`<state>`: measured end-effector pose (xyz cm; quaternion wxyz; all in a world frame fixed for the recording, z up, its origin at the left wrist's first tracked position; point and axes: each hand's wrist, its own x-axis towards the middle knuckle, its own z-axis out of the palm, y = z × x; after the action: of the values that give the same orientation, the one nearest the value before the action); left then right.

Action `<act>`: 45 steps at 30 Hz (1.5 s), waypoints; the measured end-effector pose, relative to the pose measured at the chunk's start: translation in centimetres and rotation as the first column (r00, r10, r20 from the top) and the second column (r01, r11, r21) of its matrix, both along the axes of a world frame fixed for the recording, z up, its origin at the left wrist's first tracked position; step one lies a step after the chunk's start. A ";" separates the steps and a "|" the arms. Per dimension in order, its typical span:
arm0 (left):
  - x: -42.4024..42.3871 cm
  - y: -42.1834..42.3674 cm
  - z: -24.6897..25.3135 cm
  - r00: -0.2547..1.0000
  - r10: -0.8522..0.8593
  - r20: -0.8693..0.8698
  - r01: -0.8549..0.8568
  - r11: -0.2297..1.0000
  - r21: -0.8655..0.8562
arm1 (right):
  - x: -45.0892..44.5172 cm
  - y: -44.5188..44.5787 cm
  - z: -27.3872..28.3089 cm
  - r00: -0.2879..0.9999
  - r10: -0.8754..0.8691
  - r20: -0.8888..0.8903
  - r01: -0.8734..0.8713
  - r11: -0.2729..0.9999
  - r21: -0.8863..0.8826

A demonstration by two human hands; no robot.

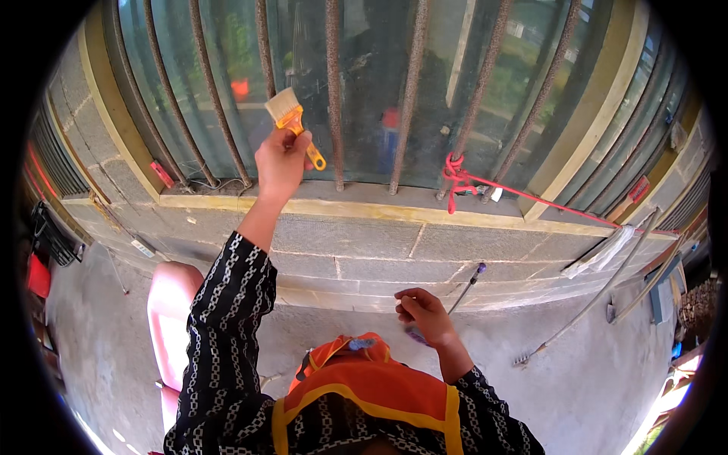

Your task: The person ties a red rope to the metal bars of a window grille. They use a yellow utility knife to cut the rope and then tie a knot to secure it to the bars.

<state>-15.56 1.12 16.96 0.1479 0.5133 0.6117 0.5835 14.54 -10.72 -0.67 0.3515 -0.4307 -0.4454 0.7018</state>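
My left hand (278, 165) is raised in front of a barred window and grips a paintbrush (291, 116) by its yellow handle. The pale bristles point up and to the left, close to a rusty rebar bar (264, 51); whether they touch it I cannot tell. Behind the bars is a dark reflecting glass pane (369, 68). Lower down, in front of the block wall (375, 239), my right hand (425, 315) has its fingers curled in. A pale spot shows at its fingertips, too small to identify. An orange apron (364, 387) with yellow trim covers my front.
A red cord (455, 170) is knotted around a bar and runs right along the wooden sill (364, 207). A pink plastic object (170, 318) stands at left. A rake (569, 324) leans on the right, near a purple-tipped pole (467, 287) and a white cloth (597, 253).
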 end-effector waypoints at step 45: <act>-3.7 -23.6 -32.2 0.802 0.071 0.593 0.373 0.716 -0.590 | 5.7 10.0 12.1 0.685 -0.583 0.437 -0.164 0.461 0.872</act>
<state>-19.28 -22.51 -15.28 0.5529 0.2717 0.6605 0.4291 20.20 -0.75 11.43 0.4155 -0.4775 -0.7666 0.1082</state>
